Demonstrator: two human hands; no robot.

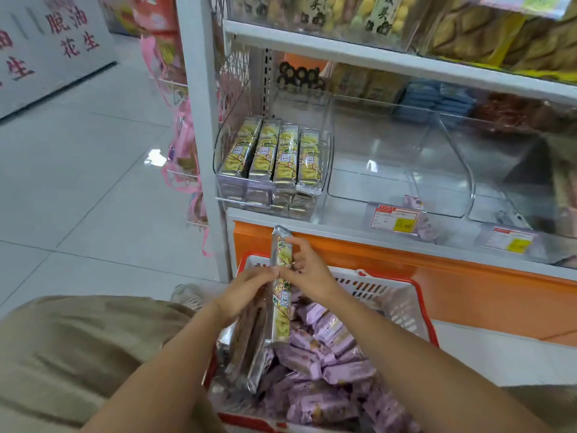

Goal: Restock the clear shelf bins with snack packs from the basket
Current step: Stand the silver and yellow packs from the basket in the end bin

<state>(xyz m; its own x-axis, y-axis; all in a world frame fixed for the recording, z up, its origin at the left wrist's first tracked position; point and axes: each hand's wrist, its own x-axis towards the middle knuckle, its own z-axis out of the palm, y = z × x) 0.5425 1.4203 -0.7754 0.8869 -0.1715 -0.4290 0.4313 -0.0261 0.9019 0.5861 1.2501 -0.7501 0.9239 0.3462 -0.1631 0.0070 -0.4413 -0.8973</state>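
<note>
At frame centre, left hand and right hand pinch a snack pack by fingertips only, so it may slip back into the basket.

Loose tan trousers, softly creased, fill the near left. A pale mesh shoe shows beyond them. Left hand, right hand and both forearms are bare.

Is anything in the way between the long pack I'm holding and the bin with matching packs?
Nothing visible. The long pack, held by the left hand and right hand above the basket, has open air to the left bin; four matching packs fill its top row.
</note>
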